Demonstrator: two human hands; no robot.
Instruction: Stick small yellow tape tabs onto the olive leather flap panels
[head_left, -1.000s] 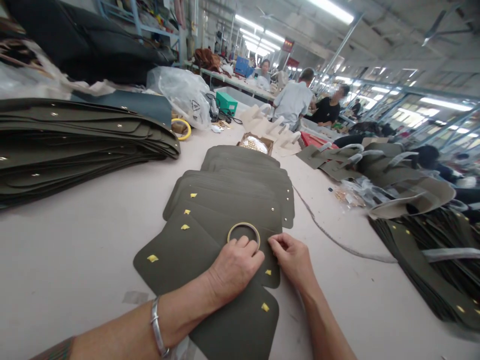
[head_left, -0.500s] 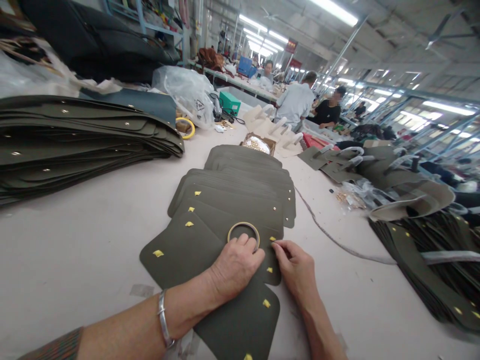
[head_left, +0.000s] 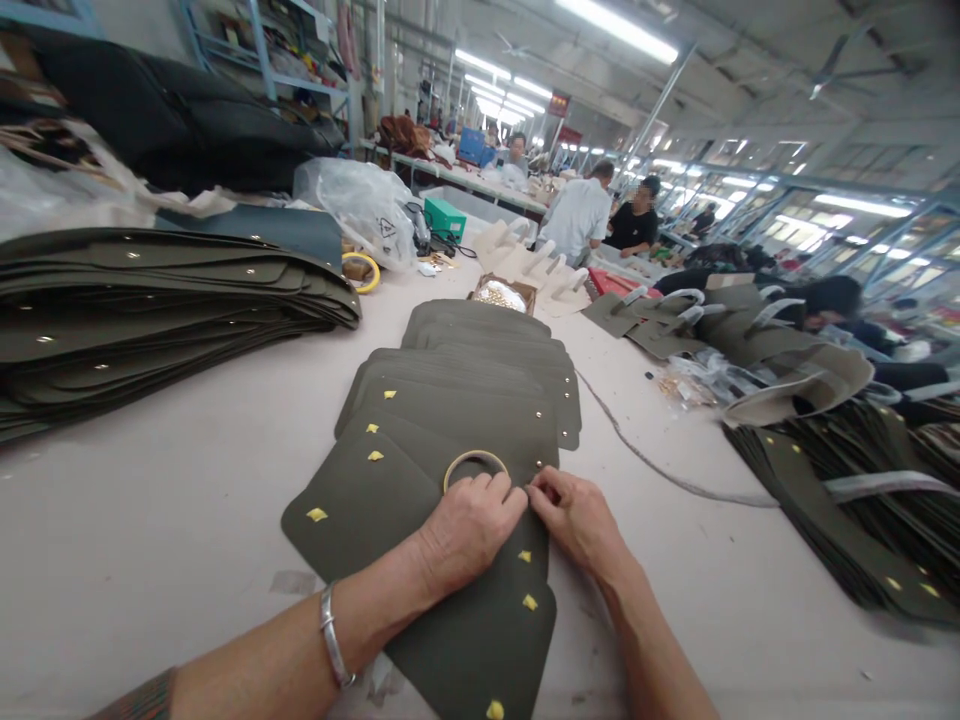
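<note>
Long pale work table [head_left: 150, 520] in a big factory hall, with strip lights overhead and steel shelving at the back left. I can make out four people at the far benches.

Down the middle of the table runs one fanned row of flat olive-green leather-look panels [head_left: 465, 410]. They overlap like shingles, and the row points straight away from the camera. The far panels sit wide-side across the table, while the nearest few are skewed, corners toward me. I can see seven little yellow tabs [head_left: 316, 514] on them.

A thin yellowish tape ring [head_left: 476, 454] lies flat on the near panels, hole facing up. The left hand [head_left: 469, 525], with one silver bangle [head_left: 334, 640] on the wrist, has its fingers curled over the ring's near rim. The right hand [head_left: 577, 520] is just beside it, thumb and forefinger pinched narrow against the panel. Whatever they're nipping is too small to tell.

Also around:
- one tall stack of the same panels [head_left: 150, 300], on the left
- one yellow tape roll [head_left: 362, 270]
- one cardboard box of brassy bits [head_left: 499, 293]
- one grey cord [head_left: 645, 460], on the right
</note>
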